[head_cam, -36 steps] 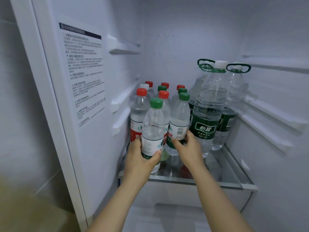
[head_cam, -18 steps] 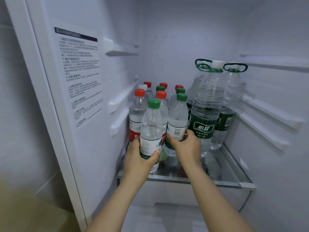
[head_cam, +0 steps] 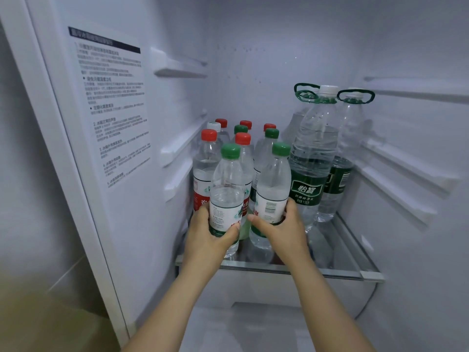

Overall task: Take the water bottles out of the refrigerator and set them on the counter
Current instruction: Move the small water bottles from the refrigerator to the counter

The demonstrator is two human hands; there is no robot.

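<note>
Inside the open refrigerator, several small water bottles with red and green caps stand packed on a glass shelf [head_cam: 350, 273]. My left hand [head_cam: 205, 240] grips the front left green-capped bottle [head_cam: 227, 189] around its label. My right hand [head_cam: 284, 232] grips a second green-capped bottle [head_cam: 274, 184] beside it, at the label. Both bottles are upright, near the shelf's front edge. Behind them stand red-capped bottles [head_cam: 206, 158] and more green-capped ones [head_cam: 269, 141].
Three large bottles with green carry handles [head_cam: 314, 153] stand at the right of the shelf, close to my right hand. The fridge's left wall bears a printed label [head_cam: 111, 102] and shelf rails. Rails [head_cam: 396, 168] also run along the right wall. A drawer lies below the shelf.
The bottle in my right hand has come forward out of the cluster, level with the left one. My left hand keeps its hold on its bottle.
</note>
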